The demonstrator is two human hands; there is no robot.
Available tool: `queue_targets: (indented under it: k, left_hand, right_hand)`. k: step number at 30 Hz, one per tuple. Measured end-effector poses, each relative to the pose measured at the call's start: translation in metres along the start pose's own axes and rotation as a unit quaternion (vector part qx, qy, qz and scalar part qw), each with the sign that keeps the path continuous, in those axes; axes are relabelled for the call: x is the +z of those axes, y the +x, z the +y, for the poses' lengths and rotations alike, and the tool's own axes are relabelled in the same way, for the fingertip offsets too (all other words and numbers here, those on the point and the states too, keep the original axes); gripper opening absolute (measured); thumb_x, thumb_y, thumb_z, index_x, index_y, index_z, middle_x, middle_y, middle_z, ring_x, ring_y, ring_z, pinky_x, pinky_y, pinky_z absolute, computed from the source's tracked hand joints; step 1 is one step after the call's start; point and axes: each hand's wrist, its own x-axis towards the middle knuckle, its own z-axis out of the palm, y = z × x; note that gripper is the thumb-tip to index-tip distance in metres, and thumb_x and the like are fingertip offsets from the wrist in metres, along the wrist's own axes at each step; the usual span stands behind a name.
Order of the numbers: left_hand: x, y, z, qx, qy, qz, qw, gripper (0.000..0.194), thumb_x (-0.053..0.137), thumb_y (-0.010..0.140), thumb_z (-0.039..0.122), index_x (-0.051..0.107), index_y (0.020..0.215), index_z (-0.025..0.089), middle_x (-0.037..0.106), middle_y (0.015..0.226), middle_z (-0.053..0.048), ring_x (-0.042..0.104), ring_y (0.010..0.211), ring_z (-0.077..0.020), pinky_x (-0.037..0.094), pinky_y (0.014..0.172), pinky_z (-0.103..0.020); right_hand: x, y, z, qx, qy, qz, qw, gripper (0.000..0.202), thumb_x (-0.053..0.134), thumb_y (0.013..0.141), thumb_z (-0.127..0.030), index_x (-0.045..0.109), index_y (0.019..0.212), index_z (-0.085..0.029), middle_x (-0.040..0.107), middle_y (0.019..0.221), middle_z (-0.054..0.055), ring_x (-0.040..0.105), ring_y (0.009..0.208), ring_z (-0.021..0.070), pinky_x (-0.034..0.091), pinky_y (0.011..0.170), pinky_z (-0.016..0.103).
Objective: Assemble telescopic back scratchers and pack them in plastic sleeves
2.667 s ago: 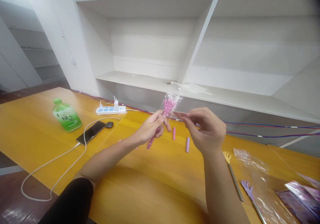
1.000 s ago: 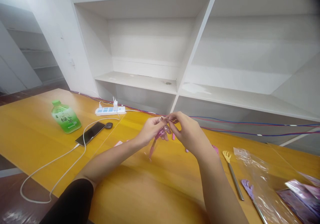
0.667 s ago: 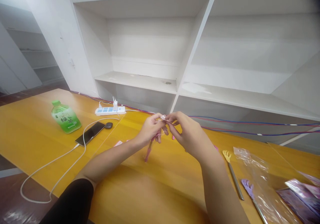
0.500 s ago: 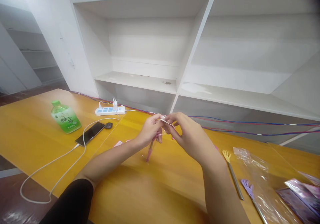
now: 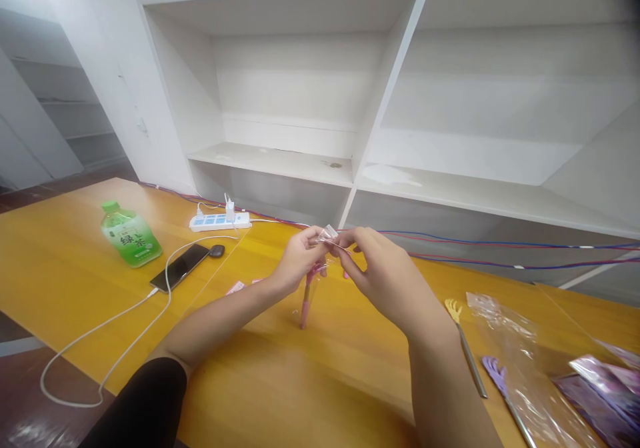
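Note:
Near the middle of the view, my left hand (image 5: 300,259) is closed on the top of a clear plastic bag (image 5: 327,235). A pink stick-like item (image 5: 305,305) hangs below my left fingers, seemingly inside the bag. My right hand (image 5: 376,261) pinches a thin card or flap, seen edge-on, at the bag's top, close beside the left fingertips. The fingers hide much of the bag and the card.
On the wooden table (image 5: 280,381) are a green bottle (image 5: 133,236), a phone (image 5: 180,268), a black mouse-like item (image 5: 217,251) and a power strip (image 5: 220,221). At right are yellow (image 5: 465,345) and purple (image 5: 505,395) hand-shaped scratchers beside plastic wrapping (image 5: 530,368).
The clear plastic at the fingertips now stands up more visibly. The pink item has swung slightly right and hangs more upright. Both hands remain close together.

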Motion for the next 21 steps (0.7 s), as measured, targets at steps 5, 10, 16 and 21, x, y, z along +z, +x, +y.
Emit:
queue_targets:
  k: [5,10,16,21]
  left_hand:
    - [0.0004,0.0016,0.0022,-0.004,-0.026,-0.007,1.0,0.044,0.084,0.081,0.052,0.058,0.086,0.017,0.065,0.072,0.003,0.056,0.049,-0.0057,0.043,0.048,-0.018]
    - [0.002,-0.0013,0.0049,0.006,-0.027,-0.002,1.0,0.048,0.078,0.086,0.058,0.051,0.08,0.019,0.062,0.065,0.005,0.044,0.041,-0.0034,0.032,0.04,-0.017]
    - [0.0014,-0.0024,0.0028,0.029,-0.002,0.001,1.0,0.039,0.075,0.09,0.055,0.06,0.094,0.019,0.063,0.064,0.004,0.04,0.04,-0.0041,0.029,0.038,-0.016]
    - [0.0023,-0.0023,-0.0013,0.027,-0.011,-0.022,0.999,0.034,0.074,0.091,0.05,0.062,0.097,0.019,0.061,0.064,0.005,0.044,0.042,-0.0054,0.033,0.041,-0.017]
  right_hand:
    - [-0.0049,-0.0022,-0.0003,-0.015,0.012,0.025,1.0,0.012,0.053,0.108,-0.032,0.058,0.102,-0.023,0.068,0.1,0.006,0.065,0.093,0.0215,0.049,0.072,0.032]
    - [-0.0037,-0.0023,-0.0018,-0.042,0.026,0.056,0.997,0.015,0.05,0.11,-0.031,0.056,0.099,-0.022,0.059,0.137,0.009,0.057,0.129,0.0247,0.049,0.1,0.039]
    - [-0.0031,-0.0008,0.0014,0.075,0.123,-0.049,0.988,0.027,0.046,0.112,-0.046,0.061,0.109,-0.025,0.07,0.103,0.004,0.067,0.085,0.0177,0.052,0.073,0.031]
    - [-0.0056,0.0019,0.0066,0.089,0.177,-0.038,0.979,0.029,0.055,0.108,-0.051,0.063,0.104,-0.023,0.07,0.093,0.002,0.065,0.076,0.0156,0.05,0.064,0.027]
